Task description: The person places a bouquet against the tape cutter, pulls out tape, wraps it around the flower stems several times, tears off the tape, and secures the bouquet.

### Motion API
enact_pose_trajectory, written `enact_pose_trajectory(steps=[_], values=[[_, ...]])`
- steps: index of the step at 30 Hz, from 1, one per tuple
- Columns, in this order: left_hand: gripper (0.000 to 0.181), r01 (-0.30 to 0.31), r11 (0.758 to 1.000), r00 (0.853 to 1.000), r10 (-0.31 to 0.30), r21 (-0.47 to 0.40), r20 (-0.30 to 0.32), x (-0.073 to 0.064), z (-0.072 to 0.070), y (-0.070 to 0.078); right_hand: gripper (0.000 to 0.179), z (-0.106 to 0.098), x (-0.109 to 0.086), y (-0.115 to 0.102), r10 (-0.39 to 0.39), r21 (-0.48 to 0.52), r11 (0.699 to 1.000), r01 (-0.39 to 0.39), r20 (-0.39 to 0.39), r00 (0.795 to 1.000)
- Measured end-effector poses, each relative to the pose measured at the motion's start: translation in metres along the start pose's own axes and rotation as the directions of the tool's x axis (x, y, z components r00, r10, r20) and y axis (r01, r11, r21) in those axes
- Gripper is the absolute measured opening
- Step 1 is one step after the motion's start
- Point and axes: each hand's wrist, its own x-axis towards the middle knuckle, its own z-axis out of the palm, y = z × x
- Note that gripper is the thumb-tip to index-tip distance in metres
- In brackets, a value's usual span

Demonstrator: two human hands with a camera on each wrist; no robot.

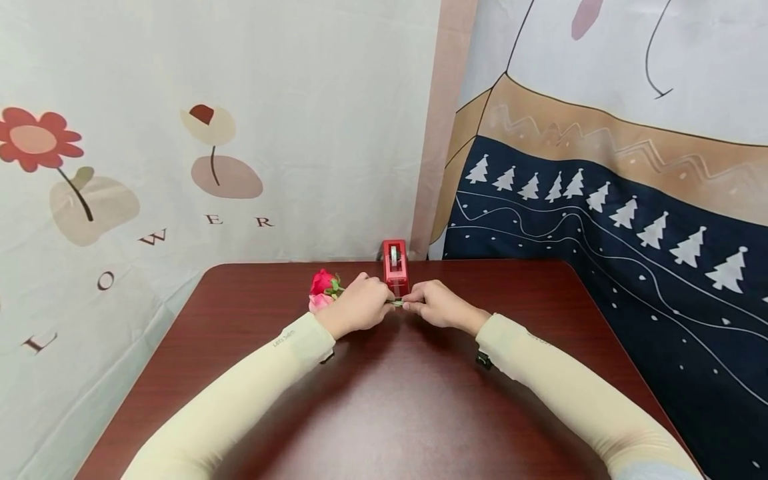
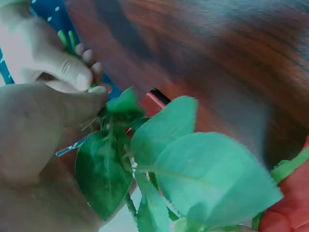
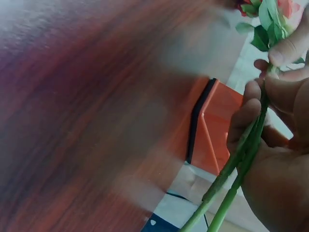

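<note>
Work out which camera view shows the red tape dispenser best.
The head view: the red tape dispenser is almost fully visible, tape roll included. The right wrist view catches only its side, partly behind the right hand; the left wrist view shows just a small part beyond green leaves.

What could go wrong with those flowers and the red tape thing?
The two stems might slip apart: their ends already spread beyond the right hand. The leaves are close to the left hand, so one could get bent. And the tape dispenser stands near the far edge of the table, so a bump might knock it off.
</note>
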Motion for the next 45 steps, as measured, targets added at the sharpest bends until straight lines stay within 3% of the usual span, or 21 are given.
enact_pose_trajectory(steps=[5, 10, 15, 18, 22, 30, 37, 41, 45], values=[[0.019, 0.079, 0.988, 0.988, -0.06, -0.134, 0.142, 0.007, -0.007, -0.009, 0.025, 0.004, -0.002, -0.005, -0.028, -0.055, 0.998, 0.024, -0.066, 0.997], [0.025, 0.093, 0.978, 0.966, -0.043, -0.188, 0.257, 0.011, -0.011, -0.018, 0.024, 0.007, -0.002, -0.009, -0.116, -0.165, 0.982, 0.094, -0.127, 0.985], [0.026, 0.119, 0.961, 0.955, -0.042, -0.249, 0.293, 0.013, -0.014, -0.021, 0.022, 0.009, -0.002, -0.009, -0.176, -0.224, 0.965, 0.138, -0.159, 0.971], [0.022, 0.092, 0.967, 0.968, -0.031, -0.237, 0.251, 0.013, -0.011, -0.022, 0.024, 0.01, -0.001, -0.008, -0.146, -0.199, 0.973, 0.116, -0.142, 0.979], [0.016, 0.025, 0.99, 0.987, -0.002, -0.138, 0.158, 0.012, -0.006, -0.021, 0.027, 0.009, 0.001, -0.007, -0.087, -0.159, 0.985, 0.071, -0.095, 0.992], [0.013, -0.029, 1.0, 0.998, 0.029, 0.008, 0.059, 0.007, -0.002, -0.015, 0.024, 0.003, 0.014, -0.004, 0.045, -0.009, 0.999, -0.045, -0.001, 0.999], [0.012, -0.077, 0.978, 0.995, 0.088, 0.196, -0.048, 0.004, 0.002, -0.009, 0.03, -0.007, 0.025, 0.002, 0.119, 0.109, 0.985, -0.137, 0.157, 0.98], [0.014, -0.097, 0.958, 0.985, 0.131, 0.268, -0.11, 0.003, 0.006, -0.007, 0.031, -0.014, 0.027, 0.006, 0.132, 0.197, 0.963, -0.181, 0.24, 0.962], [0.015, -0.105, 0.945, 0.974, 0.161, 0.311, -0.159, 0.002, 0.007, -0.005, 0.029, -0.019, 0.027, 0.007, 0.127, 0.235, 0.953, -0.193, 0.27, 0.955]])
